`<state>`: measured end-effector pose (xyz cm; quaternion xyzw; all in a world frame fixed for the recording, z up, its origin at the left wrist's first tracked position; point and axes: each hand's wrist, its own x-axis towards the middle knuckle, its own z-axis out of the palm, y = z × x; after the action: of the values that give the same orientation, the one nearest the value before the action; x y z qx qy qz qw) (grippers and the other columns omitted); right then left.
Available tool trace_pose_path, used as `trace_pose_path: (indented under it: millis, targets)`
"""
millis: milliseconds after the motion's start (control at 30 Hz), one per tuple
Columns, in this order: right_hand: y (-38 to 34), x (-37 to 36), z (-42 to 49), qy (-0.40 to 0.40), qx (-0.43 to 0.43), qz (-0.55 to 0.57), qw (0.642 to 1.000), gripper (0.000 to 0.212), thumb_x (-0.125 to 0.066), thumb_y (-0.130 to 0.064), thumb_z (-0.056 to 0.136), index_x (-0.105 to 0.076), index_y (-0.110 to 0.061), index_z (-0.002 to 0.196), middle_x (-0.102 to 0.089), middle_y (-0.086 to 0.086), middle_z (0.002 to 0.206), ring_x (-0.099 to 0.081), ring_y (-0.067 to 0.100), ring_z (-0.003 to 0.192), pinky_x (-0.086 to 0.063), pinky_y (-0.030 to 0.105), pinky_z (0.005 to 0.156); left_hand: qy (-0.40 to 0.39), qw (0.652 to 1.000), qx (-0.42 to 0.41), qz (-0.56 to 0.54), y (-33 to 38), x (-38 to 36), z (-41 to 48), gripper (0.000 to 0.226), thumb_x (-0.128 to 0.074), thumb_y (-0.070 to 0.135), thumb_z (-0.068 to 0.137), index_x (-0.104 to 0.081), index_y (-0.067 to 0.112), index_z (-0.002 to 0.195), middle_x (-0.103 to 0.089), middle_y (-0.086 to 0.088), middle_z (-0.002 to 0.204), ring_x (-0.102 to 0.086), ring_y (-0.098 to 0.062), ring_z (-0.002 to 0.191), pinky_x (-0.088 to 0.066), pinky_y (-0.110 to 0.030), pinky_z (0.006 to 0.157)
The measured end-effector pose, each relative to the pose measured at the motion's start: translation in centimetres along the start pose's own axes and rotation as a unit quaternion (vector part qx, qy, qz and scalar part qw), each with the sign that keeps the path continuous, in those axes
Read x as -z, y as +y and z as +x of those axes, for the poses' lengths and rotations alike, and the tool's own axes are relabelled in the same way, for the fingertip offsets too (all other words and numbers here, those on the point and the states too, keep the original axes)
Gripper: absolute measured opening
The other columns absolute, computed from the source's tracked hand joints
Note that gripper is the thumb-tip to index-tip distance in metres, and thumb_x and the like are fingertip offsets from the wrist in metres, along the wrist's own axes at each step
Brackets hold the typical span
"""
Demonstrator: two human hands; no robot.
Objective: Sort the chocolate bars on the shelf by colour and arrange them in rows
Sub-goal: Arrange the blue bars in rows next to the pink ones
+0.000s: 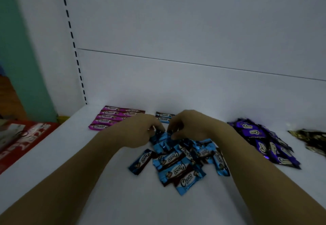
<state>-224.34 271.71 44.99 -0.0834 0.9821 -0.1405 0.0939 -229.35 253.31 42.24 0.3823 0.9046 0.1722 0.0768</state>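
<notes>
A loose heap of blue chocolate bars (178,163) lies in the middle of the white shelf (70,154). My left hand (139,129) and my right hand (190,125) meet at the heap's far edge, fingertips pinched on a blue bar (161,135) there. Behind the hands, two blue bars (164,117) lie in a short row. Pink bars (112,117) lie in neat rows at the back left. A pile of purple bars (264,141) sits to the right. Dark gold-trimmed bars (312,140) lie at the far right edge.
The shelf's white back wall (194,83) rises just behind the rows. A slotted upright (77,62) runs down the left. Red packaging (21,140) sits on a lower level past the shelf's left edge. Bare shelf surface lies in front of the blue heap.
</notes>
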Motion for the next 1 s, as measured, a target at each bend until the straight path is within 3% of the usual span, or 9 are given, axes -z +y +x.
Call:
trace_pose_path:
  millis: [100,233,367,467,533,633,767,900,1000]
  targets:
    - [0.7,-0.4,-0.1,0.068,-0.010,0.043,0.997,0.007,-0.071,-0.025,0.085,-0.065,-0.025,0.089,-0.065,-0.009,0.090,-0.058,0.009,0.082,-0.042,0.017,0.065,0.004,1.000,-0.003,-0.009,-0.3,0.0,0.0,0.035,-0.050,0.007,0.096,-0.060,0.026,0.124,-0.056,0.005,0.120,-0.054,-0.014,0.108,-0.047,-0.032,0.092]
    - [2.1,-0.8,-1.4,0.181,-0.036,0.117,0.976,0.018,-0.073,-0.020,0.084,-0.060,-0.025,0.074,-0.064,-0.006,0.079,-0.059,0.012,0.073,-0.046,0.025,0.065,-0.001,0.999,-0.015,-0.039,-0.8,-0.1,0.1,0.024,-0.065,0.033,0.090,-0.063,0.027,0.113,-0.057,0.009,0.110,-0.054,-0.012,0.100,-0.046,-0.030,0.087]
    - [3.2,-0.4,-2.4,0.225,-0.073,0.146,0.961,0.016,-0.073,-0.018,0.084,-0.062,-0.023,0.074,-0.067,-0.003,0.078,-0.061,0.020,0.074,-0.049,0.030,0.068,0.008,0.998,-0.016,-0.056,-1.1,-0.4,0.8,0.024,-0.070,0.036,0.085,-0.065,0.033,0.108,-0.060,0.010,0.102,-0.057,-0.008,0.093,-0.044,-0.022,0.077]
    - [3.2,-0.1,-2.7,0.239,-0.071,0.115,0.961,0.019,-0.073,-0.017,0.085,-0.061,-0.027,0.073,-0.064,-0.009,0.076,-0.057,0.008,0.068,-0.043,0.015,0.059,0.040,0.998,-0.040,-0.041,-1.3,-0.8,1.1,0.013,-0.060,0.035,0.092,-0.066,0.027,0.102,-0.062,0.009,0.092,-0.057,-0.006,0.084,-0.045,-0.021,0.072]
    - [2.8,0.3,-2.9,0.265,-0.059,0.105,0.957,0.018,-0.073,-0.017,0.084,-0.063,-0.027,0.073,-0.062,-0.012,0.075,-0.053,0.002,0.064,-0.040,0.009,0.057,0.094,0.993,-0.058,-0.050,-1.4,-0.8,1.2,0.019,-0.052,0.031,0.098,-0.065,0.019,0.091,-0.060,0.007,0.078,-0.053,-0.005,0.068,-0.042,-0.018,0.061]
    - [2.4,0.2,-2.9,0.321,-0.038,0.109,0.940,0.016,-0.075,-0.018,0.081,-0.065,-0.027,0.074,-0.060,-0.006,0.071,-0.049,0.006,0.060,-0.039,0.012,0.056,0.139,0.984,-0.052,-0.099,-1.3,-0.9,1.2,0.021,-0.049,0.027,0.099,-0.063,0.017,0.088,-0.056,0.009,0.069,-0.045,-0.003,0.056,-0.034,-0.011,0.051]
    - [2.5,-1.3,-2.4,0.349,-0.048,0.244,0.904,0.009,-0.074,-0.014,0.083,-0.067,-0.013,0.077,-0.055,-0.002,0.047,-0.045,0.009,0.042,-0.042,0.020,0.048,0.179,0.976,-0.030,-0.119,-1.6,-0.8,1.4,0.022,-0.052,0.026,0.098,-0.064,0.012,0.087,-0.051,0.011,0.067,-0.044,-0.002,0.056,-0.032,-0.011,0.050]
    - [2.6,-1.5,-2.4,0.316,-0.039,0.385,0.866,0.008,-0.066,-0.006,0.089,-0.065,0.000,0.083,-0.071,0.012,0.066,-0.068,0.024,0.059,-0.057,0.034,0.062,0.230,0.962,-0.009,-0.145,-2.1,-0.1,1.6,0.019,-0.057,0.027,0.095,-0.068,0.017,0.083,-0.049,0.008,0.049,-0.046,-0.004,0.043,-0.036,-0.011,0.047]
    - [2.4,-1.1,-2.3,0.325,-0.037,0.443,0.834,0.025,-0.063,-0.018,0.092,-0.066,0.006,0.085,-0.072,0.017,0.077,-0.071,0.028,0.070,-0.057,0.031,0.060,0.216,0.954,0.003,-0.206,-1.8,0.1,1.4,0.020,-0.055,0.025,0.096,-0.067,0.019,0.082,-0.067,0.008,0.059,-0.059,-0.001,0.047,-0.042,-0.009,0.051]
